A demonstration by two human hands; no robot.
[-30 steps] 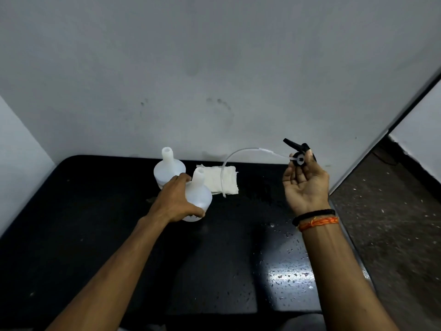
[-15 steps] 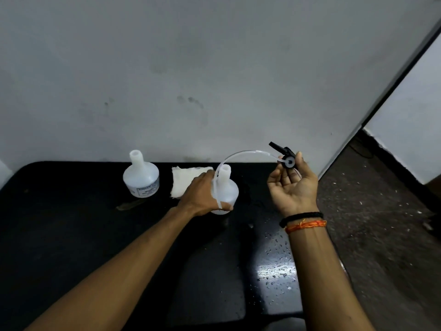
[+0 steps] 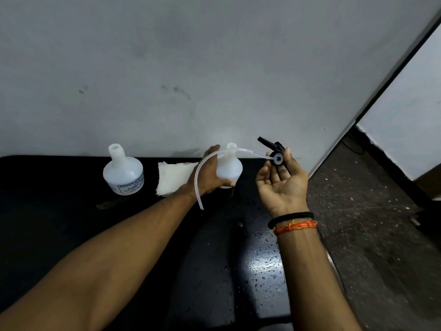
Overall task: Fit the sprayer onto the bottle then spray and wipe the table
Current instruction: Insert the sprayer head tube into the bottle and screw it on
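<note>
Near the middle of the frame, the left hand is wrapped around a small white bottle standing upright on the black counter, its open neck showing above the fingers. To its right, the right hand is raised palm-up and pinches the black sprayer between thumb and fingertips. The sprayer's clear dip tube arcs leftward across the bottle's neck and hangs down in front of the left wrist, its end free outside the bottle. A folded white cloth lies just left of the held bottle, and a second, labelled bottle stands further left. Water droplets speckle the counter at lower centre.
</note>
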